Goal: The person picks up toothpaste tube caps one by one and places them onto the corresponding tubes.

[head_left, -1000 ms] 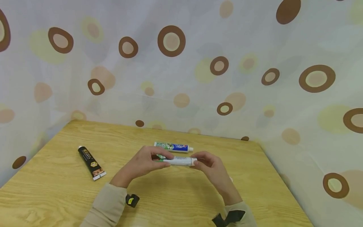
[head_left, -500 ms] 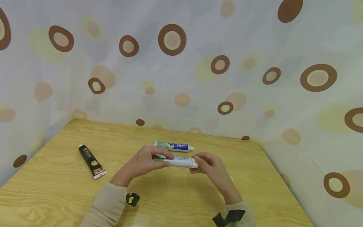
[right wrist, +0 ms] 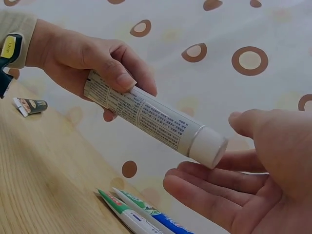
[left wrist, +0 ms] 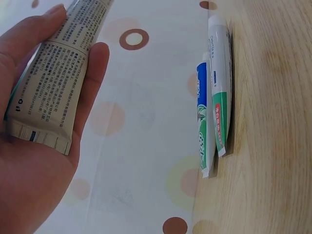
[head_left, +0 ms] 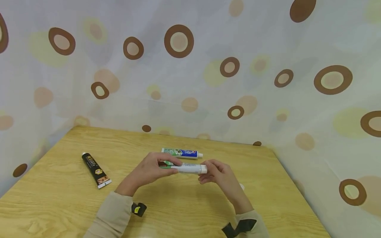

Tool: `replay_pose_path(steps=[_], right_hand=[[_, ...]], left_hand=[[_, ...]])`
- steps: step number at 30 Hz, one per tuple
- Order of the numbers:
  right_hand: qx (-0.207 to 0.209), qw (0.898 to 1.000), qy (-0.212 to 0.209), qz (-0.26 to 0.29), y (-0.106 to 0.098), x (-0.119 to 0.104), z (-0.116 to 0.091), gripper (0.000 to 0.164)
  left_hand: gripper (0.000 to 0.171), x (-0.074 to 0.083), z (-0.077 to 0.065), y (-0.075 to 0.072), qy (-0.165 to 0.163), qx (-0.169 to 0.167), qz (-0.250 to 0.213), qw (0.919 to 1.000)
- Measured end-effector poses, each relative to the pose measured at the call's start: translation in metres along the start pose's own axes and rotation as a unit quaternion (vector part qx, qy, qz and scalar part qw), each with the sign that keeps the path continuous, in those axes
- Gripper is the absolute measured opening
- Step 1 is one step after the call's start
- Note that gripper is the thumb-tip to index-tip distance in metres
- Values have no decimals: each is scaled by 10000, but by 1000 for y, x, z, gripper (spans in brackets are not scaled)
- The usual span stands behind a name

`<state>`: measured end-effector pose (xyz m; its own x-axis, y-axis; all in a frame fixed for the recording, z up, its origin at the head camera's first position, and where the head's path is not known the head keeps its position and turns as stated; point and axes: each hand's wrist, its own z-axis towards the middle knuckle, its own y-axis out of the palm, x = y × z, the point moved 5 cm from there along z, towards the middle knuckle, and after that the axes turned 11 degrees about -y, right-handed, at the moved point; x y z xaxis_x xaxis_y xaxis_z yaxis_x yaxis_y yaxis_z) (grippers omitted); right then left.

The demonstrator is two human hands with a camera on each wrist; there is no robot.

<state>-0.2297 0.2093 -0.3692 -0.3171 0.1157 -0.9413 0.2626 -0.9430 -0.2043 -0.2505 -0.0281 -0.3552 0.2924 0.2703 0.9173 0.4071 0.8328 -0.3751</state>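
Observation:
My left hand [head_left: 148,170] grips a toothpaste tube [right wrist: 151,119] by its crimped end, thumb on one side and fingers on the other. Printed small text covers the tube's pale face in both wrist views. It is held above the table, its white cap [right wrist: 208,146] pointing toward my right hand [head_left: 221,175]. In the right wrist view the right hand's thumb stands apart from the cap and the fingers [right wrist: 207,192] spread below it. Whether a fingertip still touches the cap, I cannot tell.
On the wooden table [head_left: 178,211] lie a blue-and-green toothpaste tube [head_left: 181,153] and, beside it, a white-and-green one [left wrist: 220,73]. A black tube [head_left: 96,170] lies at the left. A small white thing [head_left: 242,187] is partly hidden by the right wrist. Patterned cloth [head_left: 178,82] surrounds the table.
My right thumb and fingers were at the cap end a second ago; now they have loosened and the cap shows more fully. The left hand keeps its grip on the tube, almost still.

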Motion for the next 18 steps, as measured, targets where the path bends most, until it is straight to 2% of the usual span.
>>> replay_pose_path(steps=[6,12,18], right_hand=[[221,9989,-212,-365,-2,-4,-3,38],[46,9969,-637,-463,-2,-13,-3,30],[188,9979,-449,-437,-4,-12,-2,26]], left_hand=[[18,-3,0,1,-68,-57,-15,10000],[18,-2,0,0,10,43,91,9999],[18,-1,1,0,-45,5,-15,10000]])
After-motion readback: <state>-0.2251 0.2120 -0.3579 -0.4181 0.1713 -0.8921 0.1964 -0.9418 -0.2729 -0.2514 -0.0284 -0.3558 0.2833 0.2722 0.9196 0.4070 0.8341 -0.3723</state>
